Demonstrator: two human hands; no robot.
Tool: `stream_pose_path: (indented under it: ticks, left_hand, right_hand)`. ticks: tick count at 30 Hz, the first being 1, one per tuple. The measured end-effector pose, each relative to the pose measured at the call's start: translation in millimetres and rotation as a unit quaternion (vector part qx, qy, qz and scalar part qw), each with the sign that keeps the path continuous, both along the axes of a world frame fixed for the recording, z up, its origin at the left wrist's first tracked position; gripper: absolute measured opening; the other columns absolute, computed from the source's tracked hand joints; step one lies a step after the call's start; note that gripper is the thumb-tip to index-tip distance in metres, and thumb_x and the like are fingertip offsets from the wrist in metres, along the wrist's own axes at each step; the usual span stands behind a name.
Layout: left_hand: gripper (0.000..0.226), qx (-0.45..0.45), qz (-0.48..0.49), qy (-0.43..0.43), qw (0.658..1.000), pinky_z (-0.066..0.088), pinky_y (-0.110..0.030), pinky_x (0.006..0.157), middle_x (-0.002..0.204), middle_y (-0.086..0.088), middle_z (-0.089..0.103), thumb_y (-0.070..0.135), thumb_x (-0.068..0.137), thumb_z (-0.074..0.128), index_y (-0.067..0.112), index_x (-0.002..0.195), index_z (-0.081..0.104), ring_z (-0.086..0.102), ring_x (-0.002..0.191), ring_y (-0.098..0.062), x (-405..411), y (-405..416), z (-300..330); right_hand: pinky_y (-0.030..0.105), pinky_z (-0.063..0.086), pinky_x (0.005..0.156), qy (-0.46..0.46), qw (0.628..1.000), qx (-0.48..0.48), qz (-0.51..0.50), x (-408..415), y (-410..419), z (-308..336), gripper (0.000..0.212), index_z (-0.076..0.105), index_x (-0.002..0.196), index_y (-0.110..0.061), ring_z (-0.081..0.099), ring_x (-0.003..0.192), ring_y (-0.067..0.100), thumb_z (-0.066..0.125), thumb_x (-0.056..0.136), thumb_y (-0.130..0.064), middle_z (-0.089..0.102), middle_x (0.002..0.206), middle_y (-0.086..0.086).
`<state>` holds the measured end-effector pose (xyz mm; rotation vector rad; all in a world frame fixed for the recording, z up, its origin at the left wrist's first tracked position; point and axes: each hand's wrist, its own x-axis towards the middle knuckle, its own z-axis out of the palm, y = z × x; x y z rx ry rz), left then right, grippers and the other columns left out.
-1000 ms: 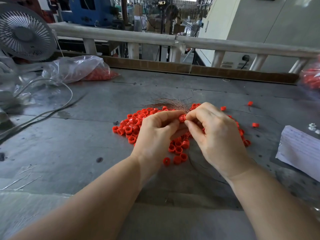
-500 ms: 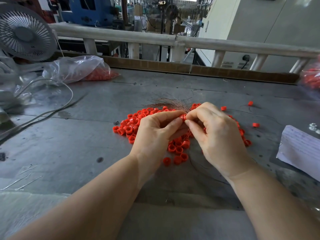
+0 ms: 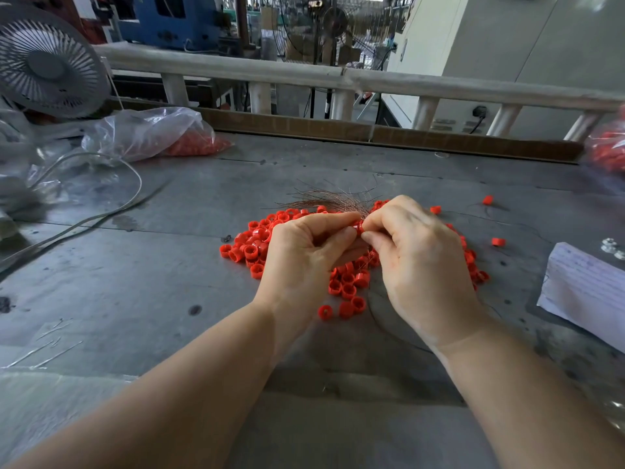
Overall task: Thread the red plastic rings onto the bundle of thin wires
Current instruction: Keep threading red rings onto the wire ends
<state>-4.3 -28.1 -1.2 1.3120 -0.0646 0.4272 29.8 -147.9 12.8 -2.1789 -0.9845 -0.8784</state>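
Red plastic rings (image 3: 348, 286) lay heaped on the grey metal worktable (image 3: 135, 282), directly under the person's two bare hands. The left hand (image 3: 304, 255) had its fingers curled, its thumb and forefinger closing toward a single red ring (image 3: 359, 228) at the fingertips; whether it actually pinched that ring or the strands could not be told. The right hand (image 3: 416, 258) pinched the same ring between thumb and forefinger. Behind the fingertips, the bundle of thin coppery wires (image 3: 331, 199) fanned out over the far side of the heap. A few stray rings (image 3: 496, 242) lay apart to the right.

At the right edge lay a white sheet of paper (image 3: 588, 292) with faint printed lines too blurred to read. A pale cable (image 3: 111, 211) curved across the table's left side. Farther back on the left, a clear plastic bag (image 3: 148, 133) held more red pieces in its lower corner, and a second clear bag of red pieces (image 3: 607, 150) sat at the far right edge. A white grilled fan (image 3: 47, 62) stood behind the left bag, before a pale railing (image 3: 372, 81).
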Motion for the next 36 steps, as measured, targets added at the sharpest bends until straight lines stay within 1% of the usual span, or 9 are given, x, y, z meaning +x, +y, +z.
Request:
stream_pose_path:
  ticks: [2,5,11,13,17,21,26,31,36]
  left_hand:
    - [0.021,-0.001,0.0,0.002,1.0,0.055,-0.021,0.072,0.085,-0.007,0.073,-0.009,0.086,0.055,0.004,0.097,0.068,0.071,0.081,-0.018,0.1,0.2,0.3]
    - [0.022,-0.003,-0.003,0.004,1.0,0.055,-0.021,0.072,0.084,-0.006,0.073,-0.009,0.087,0.055,0.005,0.097,0.068,0.071,0.081,-0.017,0.1,0.0,0.9]
    - [0.023,-0.015,-0.013,0.001,1.0,0.054,-0.019,0.07,0.08,-0.001,0.074,-0.008,0.087,0.054,0.008,0.094,0.068,0.071,0.08,-0.015,-0.2,0.9,1.7]
    - [0.023,-0.032,-0.019,0.003,0.999,0.055,-0.019,0.071,0.081,-0.002,0.074,-0.007,0.087,0.054,0.009,0.093,0.068,0.071,0.08,-0.015,0.2,1.5,1.8]
    - [0.022,-0.097,-0.048,0.021,0.994,0.055,-0.02,0.072,0.083,-0.004,0.074,-0.005,0.089,0.051,0.009,0.092,0.068,0.07,0.082,-0.014,2.0,1.0,0.2]
    - [0.021,-0.123,-0.065,0.038,0.99,0.055,-0.019,0.071,0.084,-0.004,0.074,-0.004,0.089,0.051,0.008,0.094,0.067,0.07,0.082,-0.013,3.4,1.9,-1.8]
    - [0.02,-0.114,-0.063,0.041,0.991,0.055,-0.02,0.071,0.083,-0.004,0.073,-0.004,0.089,0.05,0.006,0.096,0.067,0.07,0.08,-0.012,3.3,1.9,-2.3]
    - [0.02,-0.069,-0.029,0.025,0.997,0.056,-0.021,0.072,0.081,-0.003,0.074,-0.006,0.088,0.052,0.006,0.095,0.067,0.071,0.079,-0.014,1.9,0.0,-0.6]
    - [0.022,-0.047,-0.014,0.014,0.999,0.055,-0.02,0.071,0.081,-0.003,0.074,-0.008,0.087,0.054,0.008,0.092,0.068,0.071,0.08,-0.016,0.8,-0.6,0.6]
  right_hand:
    - [0.032,0.048,0.063,-0.004,1.0,0.006,0.0,-0.1,0.9,0.1,0.002,0.064,0.077,0.002,0.059,0.069,0.028,0.064,0.078,0.001,0.061,0.075,0.012]
    - [0.029,0.044,0.065,-0.006,1.0,0.019,-0.001,-0.1,1.7,-0.2,0.002,0.064,0.076,0.002,0.059,0.069,0.026,0.064,0.078,0.002,0.061,0.075,0.012]
    - [0.034,0.047,0.064,-0.005,0.999,0.045,0.008,-1.3,3.1,-0.7,0.003,0.064,0.075,0.002,0.059,0.069,0.026,0.063,0.078,0.002,0.061,0.074,0.012]
    - [0.033,0.048,0.064,-0.001,0.998,0.056,0.014,-1.1,3.8,-0.6,0.003,0.065,0.076,0.003,0.059,0.07,0.026,0.064,0.079,0.003,0.061,0.074,0.012]
    - [0.032,0.047,0.069,0.03,0.996,0.082,0.035,1.7,2.6,-0.8,0.003,0.067,0.078,0.003,0.059,0.073,0.024,0.064,0.08,0.002,0.061,0.077,0.011]
    - [0.027,0.046,0.069,0.045,0.995,0.076,0.043,3.7,1.1,-2.7,0.004,0.068,0.08,0.002,0.059,0.073,0.022,0.064,0.081,0.0,0.062,0.078,0.01]
    - [0.037,0.05,0.067,0.026,0.997,0.061,0.026,4.0,0.8,-4.2,0.006,0.068,0.081,0.002,0.061,0.073,0.026,0.063,0.081,-0.002,0.062,0.077,0.011]
    - [0.034,0.047,0.066,-0.007,0.999,0.052,0.008,2.3,2.1,-3.6,0.005,0.067,0.077,0.002,0.061,0.07,0.028,0.064,0.08,-0.001,0.062,0.074,0.012]
    - [0.033,0.046,0.065,-0.015,0.999,0.05,0.002,0.5,3.7,-2.2,0.004,0.066,0.076,0.002,0.06,0.069,0.028,0.064,0.079,0.001,0.062,0.074,0.013]
